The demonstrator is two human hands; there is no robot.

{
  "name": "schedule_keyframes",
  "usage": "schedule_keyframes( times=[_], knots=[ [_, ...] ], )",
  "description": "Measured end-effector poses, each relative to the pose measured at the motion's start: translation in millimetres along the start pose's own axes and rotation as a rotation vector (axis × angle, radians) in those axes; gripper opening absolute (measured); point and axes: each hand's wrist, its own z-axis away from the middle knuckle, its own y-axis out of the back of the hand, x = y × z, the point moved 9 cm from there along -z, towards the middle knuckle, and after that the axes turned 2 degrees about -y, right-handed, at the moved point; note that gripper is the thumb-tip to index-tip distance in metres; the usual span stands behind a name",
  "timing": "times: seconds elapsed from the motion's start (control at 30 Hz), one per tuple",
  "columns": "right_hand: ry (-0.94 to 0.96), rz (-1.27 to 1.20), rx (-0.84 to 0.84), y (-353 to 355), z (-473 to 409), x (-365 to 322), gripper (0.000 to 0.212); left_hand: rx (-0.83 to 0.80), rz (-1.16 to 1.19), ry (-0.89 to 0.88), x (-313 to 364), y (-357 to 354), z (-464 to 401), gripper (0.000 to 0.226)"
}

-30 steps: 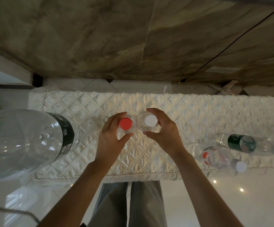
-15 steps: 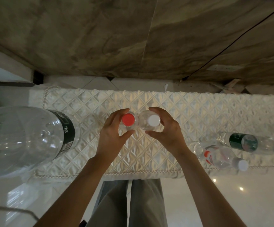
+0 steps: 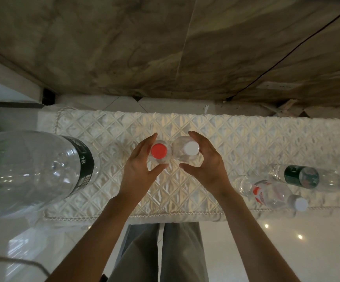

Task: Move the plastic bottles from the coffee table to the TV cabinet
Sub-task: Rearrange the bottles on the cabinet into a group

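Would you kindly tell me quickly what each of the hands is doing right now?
Left hand: open, fingers straightened beside the red-capped clear plastic bottle.
Right hand: open, loosely cupped around the white-capped clear plastic bottle.

Cut off and blurred around the quilted cloth [image 3: 246, 139]

Left of it, the big bottle [image 3: 28, 171] runs off-frame; right, another bottle [image 3: 315, 179] is cut; label print is unreadable.

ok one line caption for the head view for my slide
Both hands, left hand and right hand, open around two upright bottles, red-capped bottle and white-capped bottle, on a quilted cloth.
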Motion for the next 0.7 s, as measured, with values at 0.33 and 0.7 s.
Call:
schedule_keyframes(
  times=[0.33,0.7],
  knots=[
    [-0.025,-0.005,0.004,3.8,11.7,2.0,0.073,0.017,0.001,0.016,3.9,4.1,7.6,0.067],
    [-0.007,-0.042,0.039,3.0,6.6,3.6,0.069,0.011,0.039,0.007,0.8,2.9,4.2,0.066]
  ],
)
